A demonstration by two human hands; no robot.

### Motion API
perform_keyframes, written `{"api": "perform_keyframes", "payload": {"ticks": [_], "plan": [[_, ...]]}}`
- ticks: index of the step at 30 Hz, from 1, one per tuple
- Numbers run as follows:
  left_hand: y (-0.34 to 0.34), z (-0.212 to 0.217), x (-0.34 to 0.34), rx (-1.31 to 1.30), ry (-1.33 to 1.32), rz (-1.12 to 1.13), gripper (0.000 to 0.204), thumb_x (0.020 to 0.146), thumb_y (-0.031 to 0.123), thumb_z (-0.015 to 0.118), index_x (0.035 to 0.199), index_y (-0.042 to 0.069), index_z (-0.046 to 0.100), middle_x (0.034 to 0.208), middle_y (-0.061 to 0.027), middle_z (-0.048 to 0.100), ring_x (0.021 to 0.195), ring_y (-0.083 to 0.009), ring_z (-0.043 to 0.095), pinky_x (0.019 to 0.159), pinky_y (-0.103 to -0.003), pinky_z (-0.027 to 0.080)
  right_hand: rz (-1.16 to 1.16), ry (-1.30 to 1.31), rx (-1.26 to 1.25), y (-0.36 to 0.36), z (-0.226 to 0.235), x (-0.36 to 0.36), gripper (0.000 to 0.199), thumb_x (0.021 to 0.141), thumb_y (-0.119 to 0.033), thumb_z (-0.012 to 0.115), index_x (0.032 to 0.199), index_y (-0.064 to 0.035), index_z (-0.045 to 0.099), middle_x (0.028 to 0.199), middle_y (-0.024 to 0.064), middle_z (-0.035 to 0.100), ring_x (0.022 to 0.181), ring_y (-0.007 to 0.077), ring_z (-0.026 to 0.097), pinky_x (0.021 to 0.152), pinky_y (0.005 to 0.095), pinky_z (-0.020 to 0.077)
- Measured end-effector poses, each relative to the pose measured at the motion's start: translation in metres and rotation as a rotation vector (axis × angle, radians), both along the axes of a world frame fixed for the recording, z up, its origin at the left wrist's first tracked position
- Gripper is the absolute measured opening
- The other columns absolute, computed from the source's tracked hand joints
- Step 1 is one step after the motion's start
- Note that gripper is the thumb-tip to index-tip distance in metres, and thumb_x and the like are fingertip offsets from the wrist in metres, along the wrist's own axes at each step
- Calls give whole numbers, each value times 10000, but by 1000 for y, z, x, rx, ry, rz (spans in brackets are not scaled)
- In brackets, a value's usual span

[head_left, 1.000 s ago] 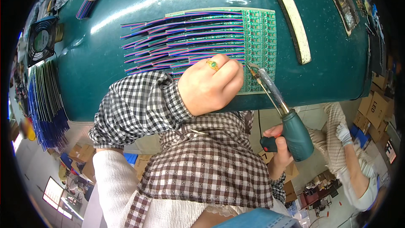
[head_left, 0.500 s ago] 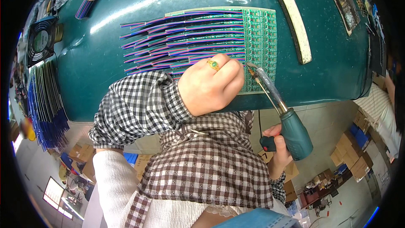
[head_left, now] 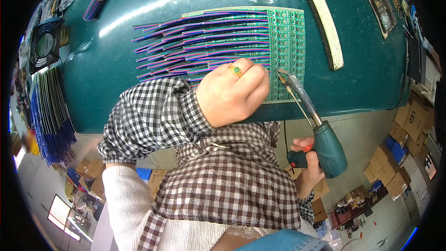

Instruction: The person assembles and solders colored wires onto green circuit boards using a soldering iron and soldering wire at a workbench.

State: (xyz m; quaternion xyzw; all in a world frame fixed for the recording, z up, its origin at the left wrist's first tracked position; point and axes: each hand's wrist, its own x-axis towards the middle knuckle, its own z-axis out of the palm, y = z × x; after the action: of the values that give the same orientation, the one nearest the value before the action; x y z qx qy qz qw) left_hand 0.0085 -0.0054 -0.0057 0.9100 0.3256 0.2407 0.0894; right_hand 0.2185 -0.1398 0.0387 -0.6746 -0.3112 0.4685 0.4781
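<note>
A green circuit board panel lies on the table, with rows of multicoloured wires running left from it. Over the lower rows, at the wires' board end, is my left hand. Its fingers are curled closed; the fingertips and whatever they pinch are hidden beneath it. My right hand grips the black handle of a dark green soldering gun, below the table's near edge. The gun's tip points up and left, over the board just right of my left hand; whether it touches cannot be made out.
A pale curved strip lies right of the board, and a dirty tray is farther right. A tied wire bundle lies at the far left. A fan and hanging blue wires are along the left edge.
The soldering gun has shifted slightly right in my right hand, its tip farther from my left fingers. My left hand stays in place. A pale patterned cloth at the right edge has gone from view.
</note>
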Motion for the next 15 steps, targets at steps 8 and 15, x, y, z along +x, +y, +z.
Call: {"api": "perform_keyframes", "payload": {"ticks": [8, 15], "plan": [[2, 1, -1, -33, -1, -9, 342, 657, 62, 626, 984, -39, 635, 895, -83, 554, 781, -194, 586, 635, -271, 510, 90, 28, 35, -3, -4, 8, 316, 832, -229, 635, 888, 73, 561, 791, 152, 571, 719, 250, 601, 649, 372, 554], [1, 2, -1, -58, 12, -6, 342, 663, 63, 628, 990, -37, 637, 904, -83, 558, 785, -193, 586, 640, -271, 512, 76, 37, 28, -3, -4, 6, 291, 827, -206, 637, 884, 69, 560, 785, 148, 566, 713, 249, 595, 657, 377, 553]]}}
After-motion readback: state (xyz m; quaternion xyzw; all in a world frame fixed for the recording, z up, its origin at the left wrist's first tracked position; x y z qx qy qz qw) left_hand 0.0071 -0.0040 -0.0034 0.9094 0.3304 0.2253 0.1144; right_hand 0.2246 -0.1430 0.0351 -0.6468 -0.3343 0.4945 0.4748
